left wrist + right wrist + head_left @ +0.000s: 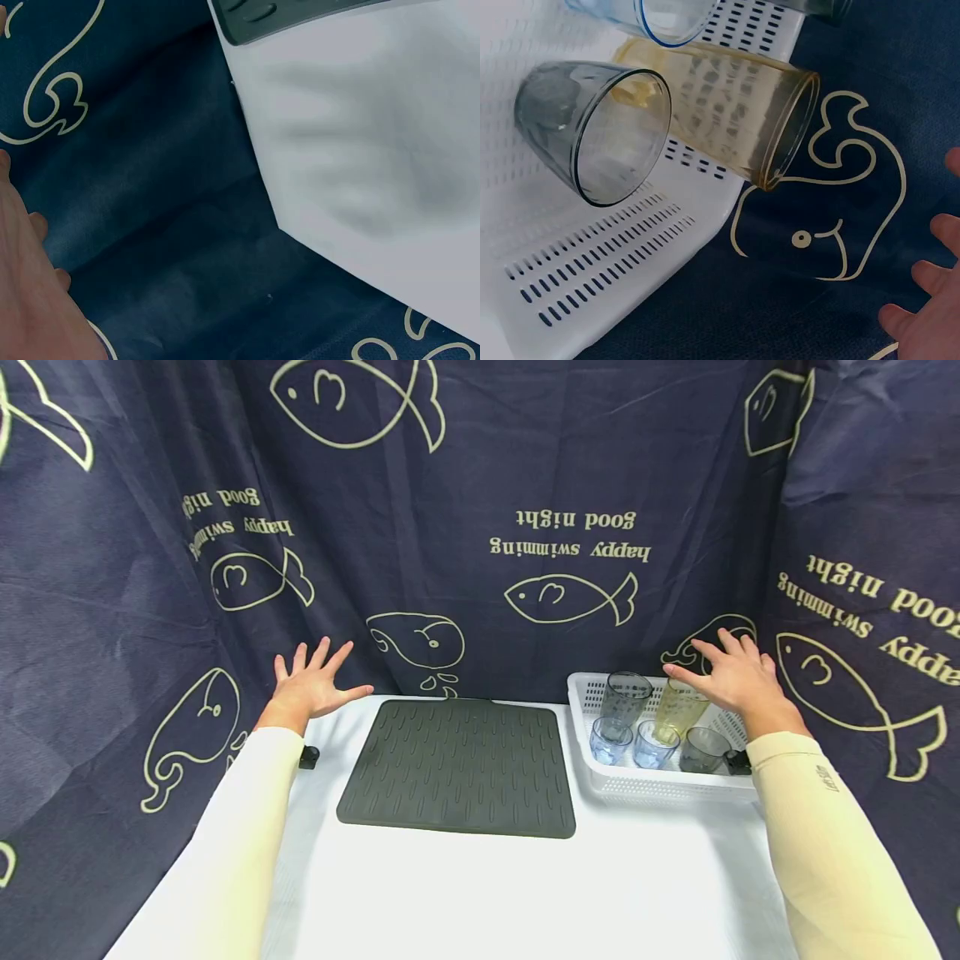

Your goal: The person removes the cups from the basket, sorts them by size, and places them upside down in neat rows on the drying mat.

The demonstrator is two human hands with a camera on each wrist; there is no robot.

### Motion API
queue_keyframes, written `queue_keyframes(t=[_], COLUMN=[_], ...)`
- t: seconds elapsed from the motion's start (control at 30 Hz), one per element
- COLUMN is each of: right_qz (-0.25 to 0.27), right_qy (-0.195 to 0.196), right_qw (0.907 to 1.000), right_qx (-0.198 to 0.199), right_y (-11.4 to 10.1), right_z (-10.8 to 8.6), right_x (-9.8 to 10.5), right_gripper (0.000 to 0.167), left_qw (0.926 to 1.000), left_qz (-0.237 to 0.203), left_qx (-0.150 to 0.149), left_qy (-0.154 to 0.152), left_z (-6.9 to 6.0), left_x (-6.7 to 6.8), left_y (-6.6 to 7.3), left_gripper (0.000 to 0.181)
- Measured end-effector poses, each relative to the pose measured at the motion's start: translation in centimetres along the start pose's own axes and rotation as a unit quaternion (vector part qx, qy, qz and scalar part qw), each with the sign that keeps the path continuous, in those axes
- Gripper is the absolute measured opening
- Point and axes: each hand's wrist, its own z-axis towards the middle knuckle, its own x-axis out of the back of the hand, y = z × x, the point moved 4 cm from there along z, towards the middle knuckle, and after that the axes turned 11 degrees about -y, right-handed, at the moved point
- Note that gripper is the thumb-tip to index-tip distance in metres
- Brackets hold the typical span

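Note:
Both hands are raised with fingers spread, holding nothing. The left hand (307, 689) is up beyond the left edge of a dark ribbed mat (457, 768); its palm side shows at the left of the left wrist view (37, 277). The right hand (738, 681) hovers over the right part of a white perforated basket (637, 787). In the basket stand a tall grey glass (626, 697), a tall yellow glass (681, 708), two short blue glasses (611, 743) (655, 747) and a short grey glass (702, 752). The right wrist view shows the yellow glass (720, 109) beside the short grey glass (592, 131).
The mat and basket are on a white table (510, 893). A dark blue curtain (450, 527) with fish and whale drawings hangs behind and at both sides. A small black device sits at each wrist. The table's edge and a corner show in the left wrist view.

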Motion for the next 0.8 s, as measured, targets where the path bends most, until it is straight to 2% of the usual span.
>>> queue_keyframes(t=[0.8], right_qz=[-0.012], right_qy=[0.003], right_qw=[0.9998], right_qx=[0.017], right_y=[-0.5], right_z=[-0.4], right_x=[-1.1], right_gripper=[0.102], left_qw=[0.9999], left_qz=[-0.004], left_qx=[-0.002], left_qy=[-0.010], left_z=[-0.5], left_x=[-0.9], left_y=[0.7], left_gripper=[0.106])
